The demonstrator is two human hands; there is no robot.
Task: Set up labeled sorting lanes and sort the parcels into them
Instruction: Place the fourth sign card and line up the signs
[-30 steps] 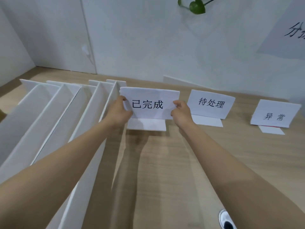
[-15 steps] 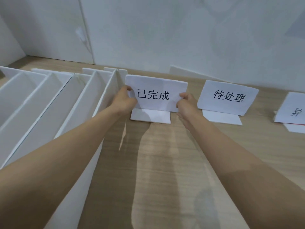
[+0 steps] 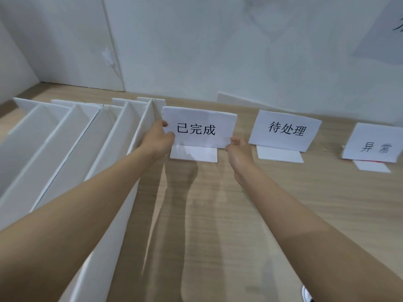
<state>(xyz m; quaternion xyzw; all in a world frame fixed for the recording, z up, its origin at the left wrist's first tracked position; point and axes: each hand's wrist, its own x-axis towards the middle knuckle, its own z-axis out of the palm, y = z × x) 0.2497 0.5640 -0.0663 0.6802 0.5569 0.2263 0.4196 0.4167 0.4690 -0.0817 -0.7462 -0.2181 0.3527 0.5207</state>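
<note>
Three white rectangular card signs with black printed characters stand in a row on the light wood-grain tabletop (image 3: pixel 218 214), each on a small flat white base. Counting from the middle of the view, the 已完成 sign (image 3: pixel 196 128) is at about 12 o'clock. The 待处理 sign (image 3: pixel 285 130) is at 1 o'clock, near it but apart. The 异常 sign (image 3: pixel 375 147) is at 2 o'clock, cut by the frame edge, with a strip of red showing under its lower edge.

The left hand (image 3: pixel 158 138) pinches the left edge of the 已完成 sign, thumb on the printed face and the other fingers hidden behind the card. The right hand (image 3: pixel 238 149) is at the sign's lower right corner, at 4 o'clock from the characters. Its fingers are loosely curled and a fingertip meets the corner, but I cannot tell whether it actually has hold of the card. The sign's base appears to lie flat on the tabletop between the two wrists.

From 8 to 10 o'clock stands a set of tall white foam-board dividers (image 3: pixel 65 136), upright walls forming narrow lanes. The left forearm crosses above the rightmost wall.

A white wall (image 3: pixel 196 51) rises behind, with a pale paper sheet (image 3: pixel 381 35) on it at 2 o'clock. A white shoe tip (image 3: pixel 306 295) shows at 5 o'clock.
</note>
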